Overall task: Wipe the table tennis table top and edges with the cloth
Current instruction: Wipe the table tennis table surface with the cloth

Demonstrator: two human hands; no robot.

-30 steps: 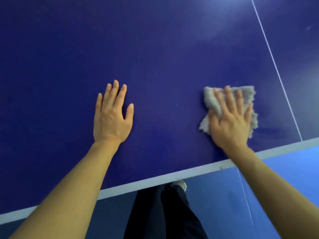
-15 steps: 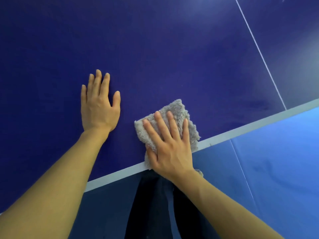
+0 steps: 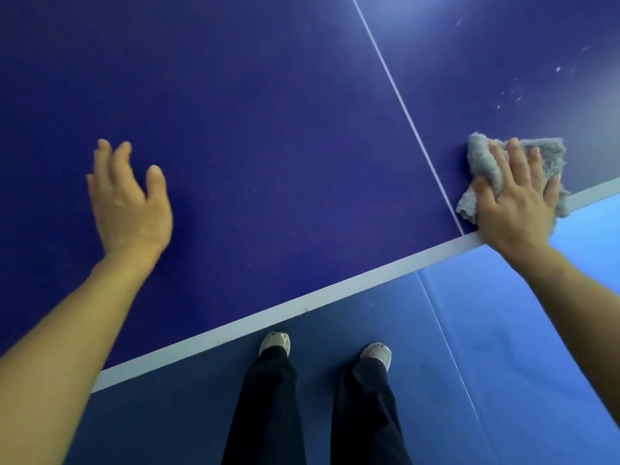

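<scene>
The dark blue table tennis table (image 3: 268, 135) fills the upper view, with a white band (image 3: 302, 305) along its near edge and a thin white centre line (image 3: 402, 109). A grey fluffy cloth (image 3: 483, 162) lies at the near edge just right of the centre line. My right hand (image 3: 516, 199) presses flat on the cloth with straight fingers. My left hand (image 3: 129, 196) is over the table top on the left with relaxed fingers, blurred; whether it touches the surface I cannot tell.
Small white specks (image 3: 516, 92) dot the table beyond the cloth at the upper right. Below the edge is a blue floor (image 3: 503, 347) with my dark trouser legs (image 3: 265, 404) and light shoes (image 3: 377, 354).
My right hand slid the cloth left along the near edge, then far right past the centre line. My left hand shifted and its fingers loosened. The view tilted down, showing both feet.
</scene>
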